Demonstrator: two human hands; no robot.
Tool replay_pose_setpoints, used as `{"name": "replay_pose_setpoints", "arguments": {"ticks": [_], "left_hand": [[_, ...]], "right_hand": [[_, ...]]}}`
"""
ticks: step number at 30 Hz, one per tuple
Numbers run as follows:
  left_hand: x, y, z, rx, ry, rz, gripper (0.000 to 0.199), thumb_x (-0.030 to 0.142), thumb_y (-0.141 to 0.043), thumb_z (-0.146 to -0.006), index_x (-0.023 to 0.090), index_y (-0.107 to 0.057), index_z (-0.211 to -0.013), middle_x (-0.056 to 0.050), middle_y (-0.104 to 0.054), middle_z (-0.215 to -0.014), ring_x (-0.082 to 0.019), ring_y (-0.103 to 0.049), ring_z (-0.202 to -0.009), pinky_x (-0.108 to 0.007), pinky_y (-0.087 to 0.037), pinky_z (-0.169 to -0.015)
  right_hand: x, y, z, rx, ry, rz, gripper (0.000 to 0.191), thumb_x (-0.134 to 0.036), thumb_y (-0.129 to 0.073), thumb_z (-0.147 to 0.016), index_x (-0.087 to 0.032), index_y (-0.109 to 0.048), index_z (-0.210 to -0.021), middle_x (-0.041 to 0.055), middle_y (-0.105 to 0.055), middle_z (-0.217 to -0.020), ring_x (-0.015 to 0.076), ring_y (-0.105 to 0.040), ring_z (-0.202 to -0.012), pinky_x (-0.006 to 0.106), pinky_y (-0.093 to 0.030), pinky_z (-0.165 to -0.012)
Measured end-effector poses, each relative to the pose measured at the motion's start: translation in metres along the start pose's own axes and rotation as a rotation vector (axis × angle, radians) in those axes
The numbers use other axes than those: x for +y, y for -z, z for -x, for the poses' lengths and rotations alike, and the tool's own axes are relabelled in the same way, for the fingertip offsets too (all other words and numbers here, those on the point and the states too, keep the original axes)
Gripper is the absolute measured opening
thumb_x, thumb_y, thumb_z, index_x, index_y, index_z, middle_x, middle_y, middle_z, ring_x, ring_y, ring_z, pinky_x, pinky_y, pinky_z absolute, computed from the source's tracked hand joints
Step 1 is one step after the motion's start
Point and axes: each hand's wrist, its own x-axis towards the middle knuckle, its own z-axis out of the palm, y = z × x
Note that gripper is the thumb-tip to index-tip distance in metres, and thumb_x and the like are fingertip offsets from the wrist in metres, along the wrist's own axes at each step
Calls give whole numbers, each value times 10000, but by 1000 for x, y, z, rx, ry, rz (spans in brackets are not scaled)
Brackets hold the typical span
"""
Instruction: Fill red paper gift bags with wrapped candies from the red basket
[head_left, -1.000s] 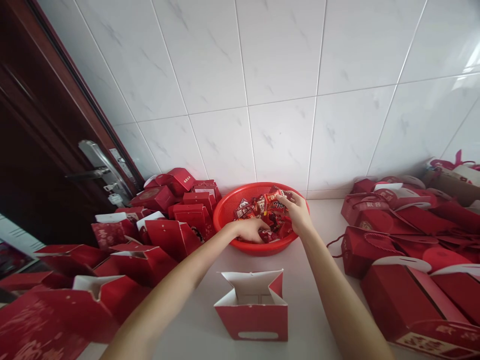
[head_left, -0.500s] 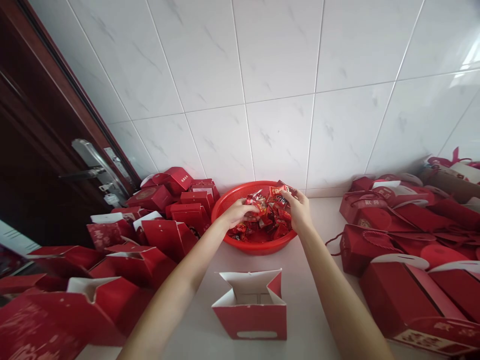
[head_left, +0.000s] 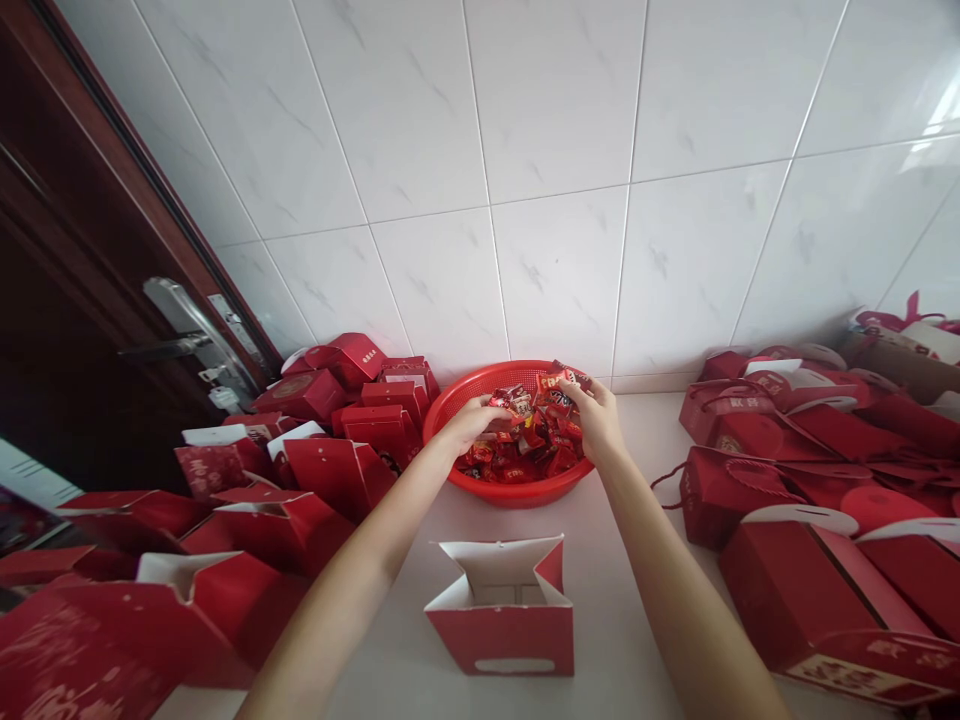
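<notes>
Both my hands are over a red plastic basket (head_left: 517, 493) that holds many red-wrapped candies (head_left: 525, 460). My left hand (head_left: 471, 425) is closed on wrapped candies (head_left: 514, 400) at the basket's left side. On the right, my right hand (head_left: 598, 412) pinches more wrapped candies (head_left: 559, 382) above the pile. Nearer to me, between my forearms, a red paper box (head_left: 517, 637) stands upright with its top open and its white inside showing. Neither hand touches that box.
Several red paper boxes (head_left: 375, 430) crowd the left side, many with open tops. Closed red gift boxes (head_left: 802, 570) with handles and cords fill the right. A tiled wall (head_left: 555, 260) rises behind the basket. A dark door with a metal handle (head_left: 187, 340) stands at left.
My left hand has lifted slightly off the pile, uncovering more candies beneath it. The right hand has barely moved. The open box stays in place.
</notes>
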Motion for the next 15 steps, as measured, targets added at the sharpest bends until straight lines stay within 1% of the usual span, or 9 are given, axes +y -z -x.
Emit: {"name": "replay_pose_setpoints", "arguments": {"ticks": [3, 5, 10, 12, 15], "left_hand": [[1, 0, 1, 2, 11, -31, 231, 218, -824, -629, 168, -676, -799, -27, -745, -728, -212, -736, -827, -265, -524, -671], [1, 1, 2, 5, 21, -55, 249, 296, -829, -650, 168, -690, -812, -38, -751, -731, -224, -731, -850, -274, -511, -681], [2, 4, 2, -23, 54, -94, 371, 520, -731, -757, 173, -704, -887, -69, -766, -759, -254, -719, -928, -297, -476, -705], [2, 4, 2, -54, 65, -109, 388, 546, -687, -791, 177, -712, -910, -71, -771, -770, -259, -714, -964, -305, -466, -734], [2, 3, 2, -118, 73, -130, 374, 533, -648, -825, 182, -730, -924, -65, -776, -779, -255, -706, -1002, -311, -447, -780]], "right_hand": [[-1, -1, 1, 2, -3, 8, 307, -378, -810, -596, -188, -688, -804, 22, -708, -816, 198, -701, -773, 276, -599, -582], [-2, -1, 2, 5, -8, 10, 306, -378, -811, -596, -188, -688, -801, 22, -708, -815, 196, -700, -770, 274, -599, -579], [-3, -1, 2, 8, -16, 8, 309, -364, -803, -594, -186, -697, -824, 24, -721, -838, 194, -702, -764, 269, -601, -569], [-3, -1, 2, 3, -15, 5, 305, -360, -796, -601, -186, -702, -834, 26, -730, -843, 195, -705, -761, 271, -604, -571], [-3, -1, 2, -4, -14, 5, 297, -357, -792, -603, -184, -704, -828, 26, -734, -832, 194, -704, -749, 274, -606, -570]]}}
